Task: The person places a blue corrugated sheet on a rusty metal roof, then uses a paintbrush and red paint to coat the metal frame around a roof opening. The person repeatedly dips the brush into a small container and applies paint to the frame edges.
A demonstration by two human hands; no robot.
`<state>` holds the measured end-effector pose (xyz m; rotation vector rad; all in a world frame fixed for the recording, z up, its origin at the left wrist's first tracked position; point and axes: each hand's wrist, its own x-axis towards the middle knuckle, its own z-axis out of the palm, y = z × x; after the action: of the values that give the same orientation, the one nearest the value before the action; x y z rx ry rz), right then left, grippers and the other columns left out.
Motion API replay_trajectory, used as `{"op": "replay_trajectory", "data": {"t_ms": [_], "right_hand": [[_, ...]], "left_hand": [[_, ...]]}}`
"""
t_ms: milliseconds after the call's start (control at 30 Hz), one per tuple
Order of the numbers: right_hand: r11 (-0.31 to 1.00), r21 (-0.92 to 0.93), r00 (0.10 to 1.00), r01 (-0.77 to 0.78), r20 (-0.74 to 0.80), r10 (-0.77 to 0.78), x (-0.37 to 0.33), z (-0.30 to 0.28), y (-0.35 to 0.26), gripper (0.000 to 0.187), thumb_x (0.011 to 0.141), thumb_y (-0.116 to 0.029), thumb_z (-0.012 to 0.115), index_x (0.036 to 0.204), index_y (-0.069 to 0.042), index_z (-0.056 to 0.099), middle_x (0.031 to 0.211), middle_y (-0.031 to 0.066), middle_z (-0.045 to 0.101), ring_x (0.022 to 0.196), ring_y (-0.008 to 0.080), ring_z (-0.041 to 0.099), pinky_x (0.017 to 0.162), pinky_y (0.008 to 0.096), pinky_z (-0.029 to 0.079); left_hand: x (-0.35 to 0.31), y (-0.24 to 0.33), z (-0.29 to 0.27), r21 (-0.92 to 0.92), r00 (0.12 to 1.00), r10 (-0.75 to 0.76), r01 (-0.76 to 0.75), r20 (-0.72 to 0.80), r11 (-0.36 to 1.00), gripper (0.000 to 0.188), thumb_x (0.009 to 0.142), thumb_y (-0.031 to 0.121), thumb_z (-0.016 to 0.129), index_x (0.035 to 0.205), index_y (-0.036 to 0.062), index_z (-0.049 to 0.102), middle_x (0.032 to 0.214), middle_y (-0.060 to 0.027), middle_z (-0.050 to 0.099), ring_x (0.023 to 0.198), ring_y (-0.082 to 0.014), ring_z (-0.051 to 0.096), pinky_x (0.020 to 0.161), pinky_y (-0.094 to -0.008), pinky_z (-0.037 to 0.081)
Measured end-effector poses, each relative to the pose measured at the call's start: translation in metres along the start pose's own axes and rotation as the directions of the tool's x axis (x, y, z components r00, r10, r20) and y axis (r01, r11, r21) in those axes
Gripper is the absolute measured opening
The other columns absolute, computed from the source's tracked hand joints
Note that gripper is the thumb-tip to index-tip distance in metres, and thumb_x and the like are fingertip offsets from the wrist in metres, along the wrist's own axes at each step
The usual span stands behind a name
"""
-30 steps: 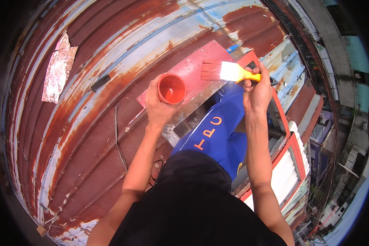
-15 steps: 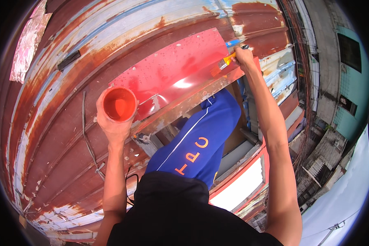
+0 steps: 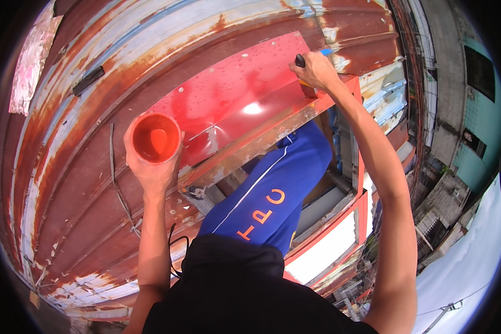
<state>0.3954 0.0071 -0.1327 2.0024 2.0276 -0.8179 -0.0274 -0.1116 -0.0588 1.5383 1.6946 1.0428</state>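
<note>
My left hand [image 3: 154,173] is closed around a round cup [image 3: 157,139] with red-orange paint in it, held level over the roof at the left end of a red metal sheet [image 3: 228,89]. My right hand [image 3: 315,70] grips a paintbrush [image 3: 300,60] by its dark handle. The brush's bristles point down at the sheet's near right part, beside the red-painted wooden edge [image 3: 348,89]; my fingers partly cover the brush. Wet-looking darker red patches and small drops mark the sheet.
Rusty corrugated roofing [image 3: 67,183] spreads around the sheet. A dark short block [image 3: 88,81] and a thin strip [image 3: 113,161] lie on it. Below the wooden edge is a framed opening with my leg in blue trousers [image 3: 261,189]. Cables [image 3: 420,111] and buildings stand at the right.
My right hand has shifted slightly left and turned, so the brush now points down toward the near edge instead of sideways. The cup has moved slightly up and left.
</note>
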Motion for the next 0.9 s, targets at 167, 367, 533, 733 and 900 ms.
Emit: {"op": "replay_trajectory", "data": {"t_ms": [167,367,533,733,900], "right_hand": [[0.956,0.13,0.948,0.263,0.15,-0.281,-0.041,0.053,-0.104,0.044,0.097,-0.038,0.069,0.076,0.001,0.071,0.076,0.0284,0.068,0.08,0.0492,0.069,0.078,0.0561,0.057],[0.803,0.596,0.981,0.008,0.151,-0.122,-0.039,0.078,-0.189,0.046,0.097,-0.033,0.067,0.071,0.006,0.068,0.062,0.026,0.061,0.059,0.0408,0.066,0.062,0.0502,0.052],[0.663,0.606,0.892,-0.439,0.379,0.244,-0.027,0.074,-0.114,0.037,0.095,-0.03,0.069,0.078,0.002,0.078,0.064,0.0108,0.073,0.053,0.0165,0.07,0.054,0.0312,0.058],[0.958,0.149,0.964,-0.246,-0.065,0.258,0.003,0.023,0.022,0.042,0.093,-0.035,0.065,0.079,0.003,0.078,0.071,0.0249,0.073,0.071,0.0381,0.076,0.072,0.048,0.062],[0.987,-0.151,0.995,0.06,-0.075,-0.072,-0.003,0.021,-0.019,0.043,0.095,-0.038,0.07,0.079,0.002,0.075,0.081,0.0301,0.072,0.081,0.0474,0.073,0.076,0.0549,0.06]], "left_hand": [[0.006,-0.015,-0.014,0.011,0.994,-0.055,0.057,-0.093,0.998,0.08,0.074,0.009,0.1,0.142,-0.0003,0.058,0.133,-0.0129,0.069,0.122,-0.0237,0.067,0.107,-0.0391,0.054],[0.028,-0.041,-0.053,0.153,0.959,-0.038,0.084,-0.28,0.985,0.069,0.079,0.009,0.098,0.137,-0.0001,0.062,0.13,-0.0112,0.07,0.119,-0.0217,0.068,0.105,-0.0379,0.054],[0.034,-0.052,-0.08,0.175,0.932,0.0,0.068,-0.364,0.982,0.061,0.08,0.009,0.098,0.131,-0.001,0.066,0.125,-0.0107,0.073,0.114,-0.0207,0.07,0.102,-0.0364,0.056],[0.025,-0.046,-0.071,0.159,0.937,-0.035,0.096,-0.349,0.983,0.066,0.079,0.009,0.098,0.134,-0.0005,0.064,0.128,-0.0104,0.072,0.117,-0.0205,0.069,0.103,-0.0367,0.055],[0.024,-0.044,-0.064,0.112,0.93,-0.026,0.072,-0.367,0.991,0.063,0.08,0.012,0.099,0.132,-0.0015,0.066,0.125,-0.0109,0.074,0.113,-0.0197,0.071,0.101,-0.0354,0.056]]}}
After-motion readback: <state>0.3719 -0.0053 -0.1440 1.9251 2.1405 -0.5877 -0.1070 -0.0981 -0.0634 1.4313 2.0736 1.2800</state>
